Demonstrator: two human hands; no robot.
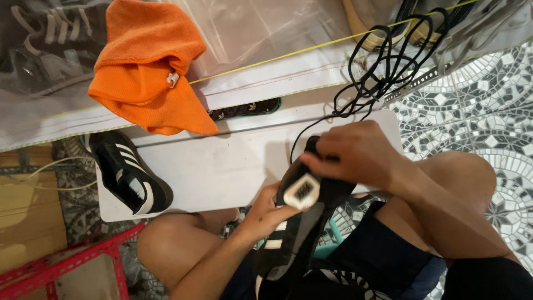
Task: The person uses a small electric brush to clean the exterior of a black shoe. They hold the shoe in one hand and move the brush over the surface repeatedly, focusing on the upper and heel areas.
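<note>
My left hand (268,211) grips the side of a black shoe with white stripes (297,225), held upright between my knees with its cream tongue label facing up. Over the shoe's front my right hand (355,155) is closed, pinching a black lace (383,66) that runs up from the shoe in loose loops over the white board. A matching black and white shoe (130,175) lies on its side on the left end of the white board (216,166), apart from both hands.
An orange cloth (147,66) lies at the board's far edge over clear plastic sheeting (261,28). Grey shoes (44,44) sit under plastic at top left. A red metal frame (72,261) is at bottom left. Patterned floor tiles (488,100) lie to the right.
</note>
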